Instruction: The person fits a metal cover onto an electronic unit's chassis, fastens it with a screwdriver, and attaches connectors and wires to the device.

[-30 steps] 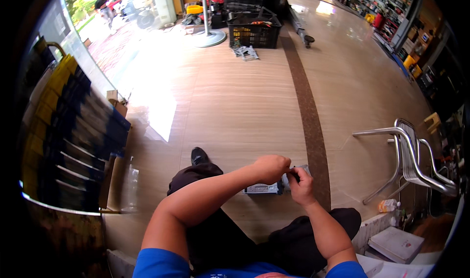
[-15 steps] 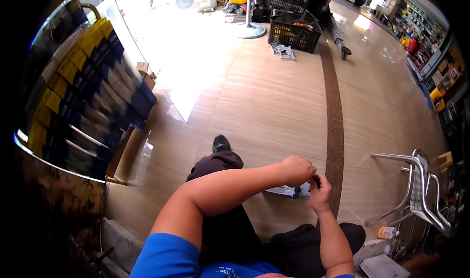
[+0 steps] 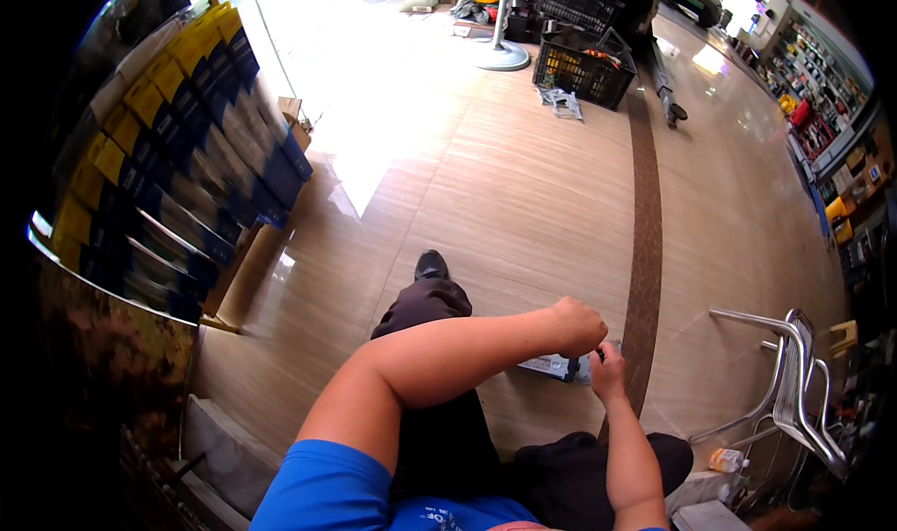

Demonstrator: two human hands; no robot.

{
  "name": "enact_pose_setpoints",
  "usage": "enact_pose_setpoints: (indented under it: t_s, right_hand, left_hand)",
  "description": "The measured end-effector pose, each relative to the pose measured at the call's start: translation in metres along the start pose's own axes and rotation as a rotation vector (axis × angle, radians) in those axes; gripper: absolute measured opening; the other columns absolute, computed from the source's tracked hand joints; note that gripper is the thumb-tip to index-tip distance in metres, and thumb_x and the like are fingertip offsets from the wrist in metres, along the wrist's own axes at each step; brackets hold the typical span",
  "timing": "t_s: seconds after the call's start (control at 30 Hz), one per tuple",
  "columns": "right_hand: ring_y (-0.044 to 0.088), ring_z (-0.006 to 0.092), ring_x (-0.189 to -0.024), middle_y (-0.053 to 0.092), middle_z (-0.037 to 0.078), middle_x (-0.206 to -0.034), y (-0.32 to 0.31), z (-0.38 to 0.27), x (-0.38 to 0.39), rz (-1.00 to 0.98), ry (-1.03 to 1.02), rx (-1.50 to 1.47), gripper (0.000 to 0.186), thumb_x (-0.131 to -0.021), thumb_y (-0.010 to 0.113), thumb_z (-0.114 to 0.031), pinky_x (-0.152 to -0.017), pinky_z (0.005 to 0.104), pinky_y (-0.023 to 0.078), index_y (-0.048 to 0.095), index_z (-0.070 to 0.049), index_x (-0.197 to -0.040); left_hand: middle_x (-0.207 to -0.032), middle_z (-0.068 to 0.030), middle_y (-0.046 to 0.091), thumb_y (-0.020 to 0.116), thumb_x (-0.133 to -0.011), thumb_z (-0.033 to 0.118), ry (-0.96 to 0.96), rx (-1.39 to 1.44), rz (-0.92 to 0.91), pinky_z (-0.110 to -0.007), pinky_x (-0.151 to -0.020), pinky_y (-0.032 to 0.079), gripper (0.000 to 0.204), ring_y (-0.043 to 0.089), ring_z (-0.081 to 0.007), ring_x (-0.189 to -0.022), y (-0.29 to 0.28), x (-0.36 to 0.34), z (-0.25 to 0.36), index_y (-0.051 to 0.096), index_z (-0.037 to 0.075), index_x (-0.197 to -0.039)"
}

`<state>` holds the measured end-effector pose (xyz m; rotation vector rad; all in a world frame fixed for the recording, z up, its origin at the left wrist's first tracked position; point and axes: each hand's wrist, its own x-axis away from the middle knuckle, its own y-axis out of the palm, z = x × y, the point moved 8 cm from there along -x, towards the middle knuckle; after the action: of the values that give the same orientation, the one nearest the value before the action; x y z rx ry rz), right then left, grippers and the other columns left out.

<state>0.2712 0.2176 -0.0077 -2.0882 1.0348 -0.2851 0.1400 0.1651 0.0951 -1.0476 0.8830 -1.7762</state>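
My left arm reaches across in front of me, and my left hand (image 3: 577, 326) is curled closed above the floor, knuckles up. Just below and to its right, my right hand (image 3: 608, 374) is pinched closed, its fingertips meeting those of the left. A small dark bit shows between the fingertips; what it is cannot be made out. Beneath both hands lies a low, silvery-grey flat object (image 3: 549, 366) with a dark edge, mostly hidden by my left forearm and hand. My black shoe (image 3: 432, 265) rests on the floor ahead.
A rack of blue and yellow packages (image 3: 177, 157) stands at the left. Far ahead are a black crate (image 3: 587, 71), a pole base (image 3: 503, 56) and a grey metal piece (image 3: 561, 103). A metal chair (image 3: 794, 381) stands right, near a plastic bottle (image 3: 727, 460).
The view has shifted slightly, so the surroundings sit a little further right and lower at the far end. My right hand has dropped slightly; both hands stay together at the fingertips.
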Motion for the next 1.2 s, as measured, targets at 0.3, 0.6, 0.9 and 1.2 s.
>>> enact_pose_setpoints:
  t_s: [0.3, 0.6, 0.9, 1.2]
  right_hand:
    - [0.067, 0.0387, -0.08, 0.067, 0.022, -0.081, 0.026, 0.047, 0.023, -0.126, 0.054, 0.108, 0.013, -0.084, 0.065, -0.012, -0.072, 0.0446, 0.052, 0.065, 0.0, -0.086]
    - [0.066, 0.0403, -0.089, 0.069, 0.023, -0.09, 0.051, 0.114, 0.046, -0.309, 0.25, 0.323, 0.018, -0.083, 0.068, -0.019, -0.08, 0.0463, 0.052, 0.068, -0.002, -0.089]
    - [0.065, 0.0419, -0.089, 0.068, 0.024, -0.091, 0.067, 0.186, 0.074, -0.31, 0.34, 0.338, 0.019, -0.086, 0.065, -0.019, -0.079, 0.0472, 0.052, 0.068, -0.001, -0.092]
    - [0.065, 0.0403, -0.092, 0.069, 0.021, -0.096, 0.075, 0.191, 0.038, -0.204, 0.472, 0.26, 0.021, -0.085, 0.063, -0.025, -0.08, 0.0464, 0.052, 0.069, -0.005, -0.091]
  left_hand:
    - [-0.101, -0.0179, 0.072, 0.058, -0.086, 0.013, 0.055, 0.007, 0.089, -0.044, -0.079, 0.056, 0.017, 0.07, -0.0333, -0.096, -0.022, 0.019, 0.0, 0.069, 0.004, -0.096]
    - [-0.102, -0.0181, 0.07, 0.061, -0.09, 0.022, 0.026, 0.012, 0.206, -0.045, -0.079, 0.056, 0.021, 0.069, -0.0337, -0.096, -0.05, 0.038, -0.017, 0.066, 0.004, -0.101]
    - [-0.103, -0.0193, 0.069, 0.064, -0.092, 0.024, -0.021, 0.17, 0.221, -0.045, -0.083, 0.053, 0.026, 0.066, -0.0357, -0.101, -0.066, 0.046, -0.031, 0.064, 0.002, -0.105]
    - [-0.122, -0.0176, 0.064, 0.057, -0.097, 0.022, -0.123, 0.067, 0.135, -0.043, -0.098, 0.047, 0.038, 0.059, -0.0348, -0.115, -0.081, 0.064, -0.039, 0.056, 0.004, -0.13]
